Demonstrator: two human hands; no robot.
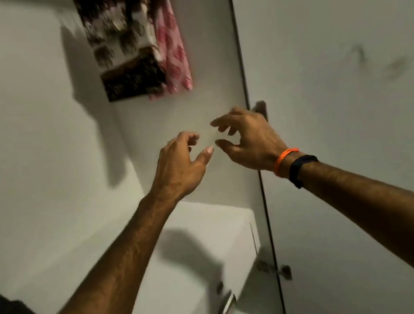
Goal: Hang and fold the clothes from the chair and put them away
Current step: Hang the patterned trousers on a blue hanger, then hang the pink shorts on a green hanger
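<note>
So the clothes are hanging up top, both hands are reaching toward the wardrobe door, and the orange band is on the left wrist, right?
Not quite: the head view shows the orange band on the right wrist, beside a dark band. The rest holds: the clothes hang up top, and the left hand and right hand reach toward the wardrobe door.

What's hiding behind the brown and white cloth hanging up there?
A pink patterned cloth hangs behind the brown and white cloth, peeking out on its right side and bottom. How far the pink one reaches behind is covered, and whatever holds them up is out of view.
</note>
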